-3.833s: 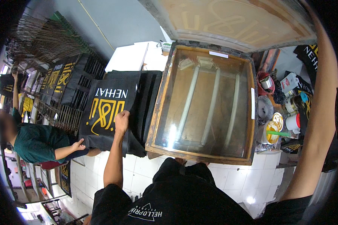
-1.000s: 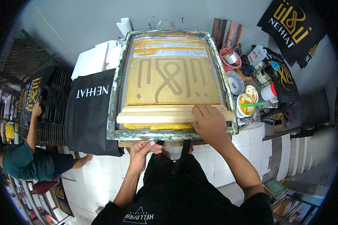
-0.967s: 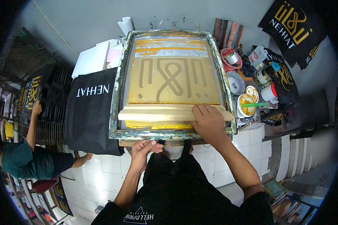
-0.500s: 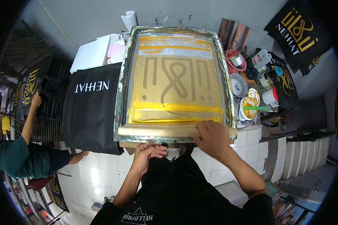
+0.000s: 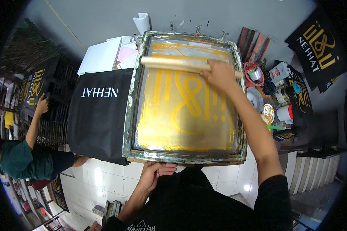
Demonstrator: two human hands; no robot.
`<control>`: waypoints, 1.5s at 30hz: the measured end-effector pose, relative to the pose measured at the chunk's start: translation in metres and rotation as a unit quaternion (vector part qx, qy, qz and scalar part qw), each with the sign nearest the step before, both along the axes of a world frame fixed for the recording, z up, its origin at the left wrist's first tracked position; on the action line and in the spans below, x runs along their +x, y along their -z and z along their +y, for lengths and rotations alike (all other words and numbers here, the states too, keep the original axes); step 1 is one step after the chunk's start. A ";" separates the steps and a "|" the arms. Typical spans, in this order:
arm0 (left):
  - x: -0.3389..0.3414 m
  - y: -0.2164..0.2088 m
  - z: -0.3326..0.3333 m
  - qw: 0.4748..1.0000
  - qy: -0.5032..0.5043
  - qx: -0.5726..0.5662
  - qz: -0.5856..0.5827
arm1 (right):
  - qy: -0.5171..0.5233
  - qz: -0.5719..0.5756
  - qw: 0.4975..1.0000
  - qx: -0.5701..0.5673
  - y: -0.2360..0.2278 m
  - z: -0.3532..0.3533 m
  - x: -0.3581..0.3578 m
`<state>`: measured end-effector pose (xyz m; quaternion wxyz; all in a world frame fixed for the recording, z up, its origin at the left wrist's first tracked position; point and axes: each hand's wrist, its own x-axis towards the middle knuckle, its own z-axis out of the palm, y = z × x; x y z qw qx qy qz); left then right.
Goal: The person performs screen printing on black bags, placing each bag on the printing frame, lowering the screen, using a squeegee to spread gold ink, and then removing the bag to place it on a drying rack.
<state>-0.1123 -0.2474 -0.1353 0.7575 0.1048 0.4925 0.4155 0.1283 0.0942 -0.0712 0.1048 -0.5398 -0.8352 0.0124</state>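
Observation:
A wooden squeegee (image 5: 173, 64) lies across the far part of a screen-printing frame (image 5: 185, 157), tilted slightly down to the right. My right hand (image 5: 221, 75) is closed around the squeegee's right half, its forearm reaching over the frame's right side. On the mesh (image 5: 158, 131), a gold ink film covers the near area, and the calligraphic design (image 5: 192, 96) shows in brighter yellow. At the frame's near edge, my left hand (image 5: 156, 175) has its fingers loosely stretched to the right, touching or just below the edge; its thumb is partly hidden. The fabric under the frame is hidden.
Black printed bags (image 5: 98, 119) are stacked left of the frame, papers (image 5: 100, 56) behind them. Ink tubs (image 5: 268, 111), jars and a red-lidded container (image 5: 285, 112) crowd the right. At far left, a person in green (image 5: 27, 158) reaches toward a rack; part of another hand (image 5: 95, 226) shows lower left.
My right hand has pushed the squeegee from the frame's near edge to its far part. The ink band near the front is spread, and the design has turned brighter yellow. The view has shifted slightly.

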 end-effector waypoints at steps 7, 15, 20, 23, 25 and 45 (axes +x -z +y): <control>-0.002 -0.010 -0.011 0.978 -0.043 -0.080 -0.185 | 0.001 -0.020 0.998 -0.060 -0.025 0.091 0.003; -0.013 -0.077 0.160 0.847 0.152 0.288 0.420 | 0.072 -0.073 0.995 0.008 0.007 0.082 0.004; -0.041 -0.071 0.311 0.455 0.025 0.542 0.706 | 0.055 -0.075 0.995 0.035 0.005 0.052 -0.007; -0.055 -0.072 0.336 0.484 0.172 0.486 0.707 | 0.053 -0.061 0.996 0.042 0.011 0.034 0.001; -0.055 -0.063 0.333 0.502 0.199 0.463 0.703 | 0.054 -0.076 0.995 0.033 0.010 0.018 0.002; -0.046 -0.073 0.127 0.533 0.226 0.451 0.679 | 0.014 -0.026 1.000 0.007 0.021 -0.192 0.019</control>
